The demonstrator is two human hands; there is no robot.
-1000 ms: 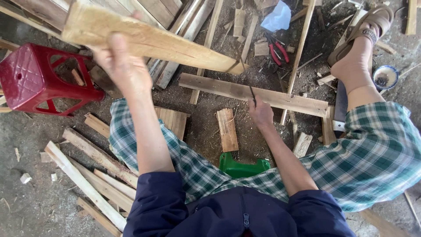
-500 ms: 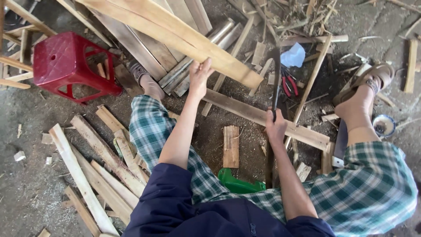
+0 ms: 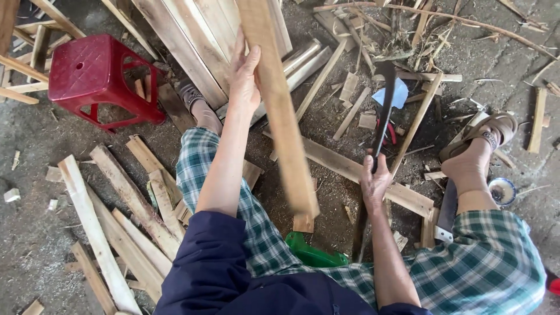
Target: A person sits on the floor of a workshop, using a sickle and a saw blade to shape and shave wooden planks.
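My left hand (image 3: 245, 73) grips a long pale wooden plank (image 3: 280, 111) near its upper part. The plank stands almost upright, its lower end near a short wood block (image 3: 304, 223) on the ground between my knees. My right hand (image 3: 373, 181) is closed around the handle of a dark chopping knife (image 3: 385, 99), whose blade points up and away from me, to the right of the plank. I sit low, in green checked trousers, both sandalled feet on the dirt floor.
A red plastic stool (image 3: 93, 79) stands at the upper left. Stacked boards (image 3: 192, 35) lie ahead. Loose wood strips (image 3: 122, 233) cover the ground at left. A long batten (image 3: 350, 169) lies across the floor. A green seat (image 3: 312, 255) shows under me. A small bowl (image 3: 501, 189) sits by my right foot.
The plank has swung from lying across the view to standing nearly upright in my left hand. My right hand has lifted the knife with its blade pointing up.
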